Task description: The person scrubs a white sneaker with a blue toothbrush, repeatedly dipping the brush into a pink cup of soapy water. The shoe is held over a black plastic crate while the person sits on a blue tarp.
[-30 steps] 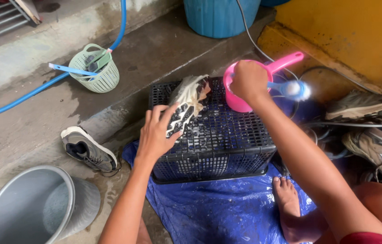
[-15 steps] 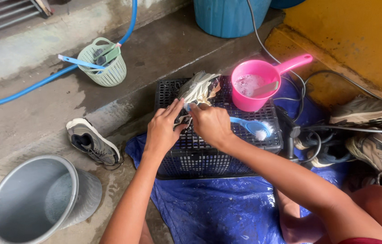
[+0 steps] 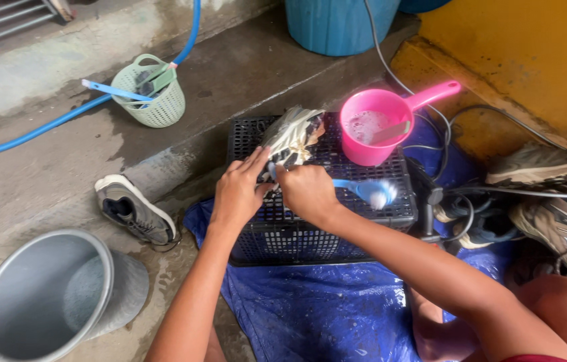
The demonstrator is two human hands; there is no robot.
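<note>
A wet white and dark shoe (image 3: 291,136) lies on top of an upturned black plastic crate (image 3: 337,221). My left hand (image 3: 239,192) presses on the near end of the shoe. My right hand (image 3: 308,193) grips a blue brush (image 3: 369,191) whose white bristle head sticks out to the right, and the hand sits against the shoe's near end. A pink scoop (image 3: 381,125) with soapy water stands on the crate's far right corner.
A blue tarp (image 3: 310,312) lies under the crate. A dark sneaker (image 3: 133,210) and a tipped metal bucket (image 3: 55,295) are at left. A green basket (image 3: 151,96), a blue hose (image 3: 49,124), a blue tub (image 3: 340,23), cables and more shoes (image 3: 551,167) surround me.
My right hand set the pink scoop down on the crate, brought the blue brush to the shoe and now works at its near end. My left hand stays on the shoe.
</note>
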